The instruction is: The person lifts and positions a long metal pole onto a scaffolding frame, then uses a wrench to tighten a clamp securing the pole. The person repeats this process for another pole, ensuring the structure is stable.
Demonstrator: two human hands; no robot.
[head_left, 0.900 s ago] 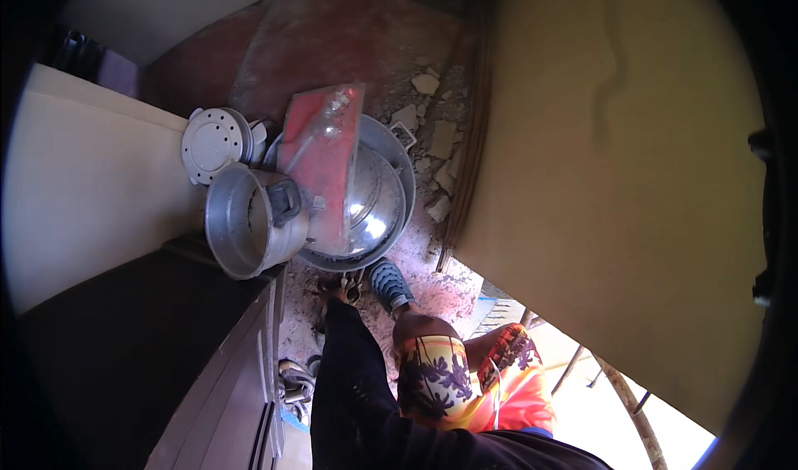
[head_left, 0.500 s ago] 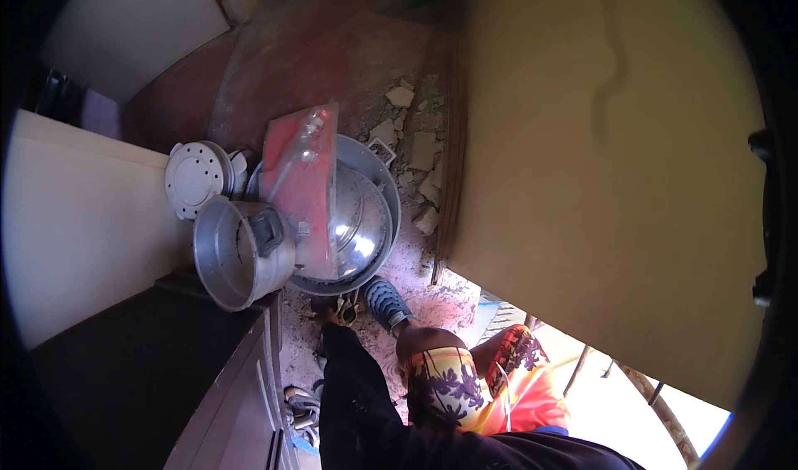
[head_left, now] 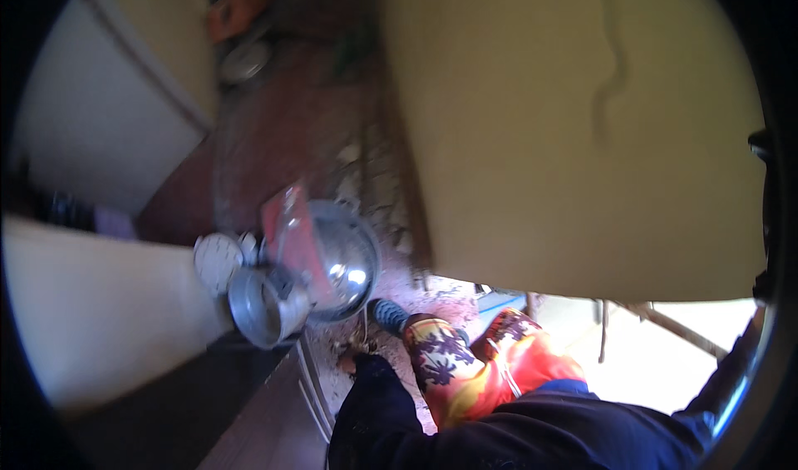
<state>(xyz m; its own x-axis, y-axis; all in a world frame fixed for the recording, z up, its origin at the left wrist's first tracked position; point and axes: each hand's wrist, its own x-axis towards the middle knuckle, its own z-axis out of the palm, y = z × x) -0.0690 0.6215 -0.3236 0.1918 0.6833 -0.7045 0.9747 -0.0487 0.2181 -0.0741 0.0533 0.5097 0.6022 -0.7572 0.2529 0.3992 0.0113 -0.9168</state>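
My left hand (head_left: pixel 352 364) reaches down from a dark sleeve, low in the middle of the view. It is small, shadowed and blurred; its fingers and anything in them cannot be made out. Just beyond it are a large round metal basin (head_left: pixel 362 241) and a dented aluminium pot (head_left: pixel 291 308) tipped on its side. A flat red panel under clear plastic (head_left: pixel 298 241) leans across the basin. Beside the pot lies a white perforated disc (head_left: pixel 218 262). My right sleeve (head_left: pixel 725 378) runs up the right rim, with its hand out of view.
A cream panel (head_left: pixel 573 154) fills the upper right, with broken rubble (head_left: pixel 382 191) along its edge. A pale board (head_left: pixel 100 304) and a dark cabinet (head_left: pixel 258 416) flank the left. My blue-grey shoe (head_left: pixel 387 315) stands by the basin. An orange object (head_left: pixel 239 9) lies far off.
The view has shifted, so the basin, pot and red panel sit lower and look smaller. More of the far floor shows, with an orange object. My right sleeve has come into view.
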